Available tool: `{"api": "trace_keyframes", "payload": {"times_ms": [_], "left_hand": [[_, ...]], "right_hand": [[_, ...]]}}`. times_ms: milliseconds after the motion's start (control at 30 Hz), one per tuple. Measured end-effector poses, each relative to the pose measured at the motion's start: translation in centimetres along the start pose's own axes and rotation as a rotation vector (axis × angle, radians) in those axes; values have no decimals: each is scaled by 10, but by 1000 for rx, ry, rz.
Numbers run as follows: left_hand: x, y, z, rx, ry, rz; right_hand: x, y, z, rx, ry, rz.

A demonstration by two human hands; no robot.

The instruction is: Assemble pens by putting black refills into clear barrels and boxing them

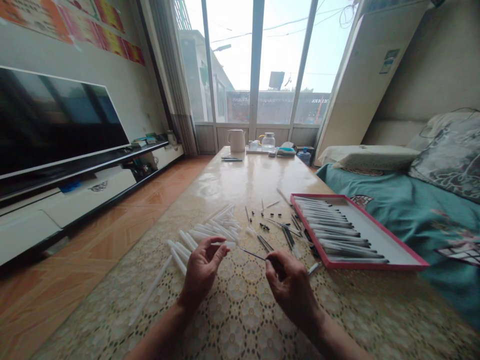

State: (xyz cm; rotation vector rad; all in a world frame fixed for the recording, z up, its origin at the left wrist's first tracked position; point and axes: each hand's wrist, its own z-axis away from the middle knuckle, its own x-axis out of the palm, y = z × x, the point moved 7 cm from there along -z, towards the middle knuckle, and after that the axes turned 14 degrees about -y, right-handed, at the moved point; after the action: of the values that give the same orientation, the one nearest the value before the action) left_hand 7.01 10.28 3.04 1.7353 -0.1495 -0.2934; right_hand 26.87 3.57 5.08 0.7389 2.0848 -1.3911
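My left hand [204,262] is closed in a pinch around a whitish, translucent pen barrel [229,245], most of it hidden by the fingers. Between the fingertips of my right hand [287,275] is a thin dark pen refill [252,254], its point toward the left hand and a small gap from the barrel. A pile of white pen barrels [217,227] lies just beyond and left of my left hand. Dark refills [264,243] and small black caps [264,226] are scattered past my right hand.
A pink-rimmed box lid [407,252] with a row of pens [337,225] sits at the right table edge. Far on the patterned table [240,310] stand a beige jug [236,140], a glass pitcher [267,141] and a tissue pack [286,149]. A sofa [378,210] adjoins the right side.
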Motion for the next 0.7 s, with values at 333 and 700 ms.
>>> {"api": "trace_keyframes", "payload": {"times_ms": [333, 700], "left_hand": [[-3, 13, 5, 192, 34, -368], [9, 29, 14, 318, 7, -564]], "right_hand": [[-5, -4, 3, -58, 53, 73], [8, -3, 2, -42, -63, 53]]}}
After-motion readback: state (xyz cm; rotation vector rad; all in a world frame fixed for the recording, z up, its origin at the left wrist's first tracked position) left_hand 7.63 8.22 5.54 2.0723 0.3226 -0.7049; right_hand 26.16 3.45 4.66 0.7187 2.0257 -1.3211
